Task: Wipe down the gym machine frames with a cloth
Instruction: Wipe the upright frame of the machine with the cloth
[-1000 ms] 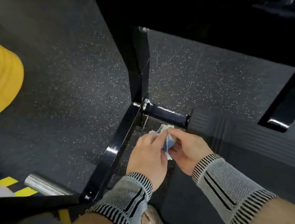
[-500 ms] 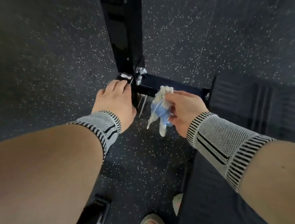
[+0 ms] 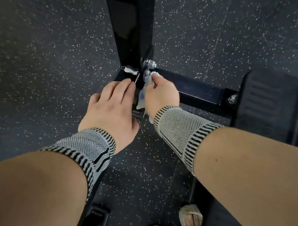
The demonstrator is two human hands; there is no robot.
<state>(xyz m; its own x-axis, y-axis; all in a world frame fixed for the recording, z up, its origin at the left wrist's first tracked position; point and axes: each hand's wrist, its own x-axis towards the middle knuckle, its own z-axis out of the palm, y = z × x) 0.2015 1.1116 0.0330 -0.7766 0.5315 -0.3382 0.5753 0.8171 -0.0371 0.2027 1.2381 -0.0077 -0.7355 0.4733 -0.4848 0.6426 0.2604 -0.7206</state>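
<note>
A glossy black machine frame (image 3: 130, 22) rises from the floor, and a black crossbar (image 3: 197, 90) runs right from its bolted joint (image 3: 150, 64). My right hand (image 3: 161, 94) grips a crumpled white-and-blue cloth (image 3: 144, 91) and presses it against the joint, just below the bolt. My left hand (image 3: 110, 106) rests flat on the frame's base bar left of the joint, fingers straight. A white smear (image 3: 130, 70) sits on the base by the upright.
A ribbed black foot plate (image 3: 277, 105) lies at the crossbar's right end. Dark speckled rubber floor (image 3: 37, 69) surrounds the frame. My two sandalled feet (image 3: 190, 219) stand at the bottom edge, beside another black frame bar (image 3: 90, 223).
My right hand has carried the cloth up and left onto the bolted joint. My left hand stays on the base bar. The view has moved closer to the frame.
</note>
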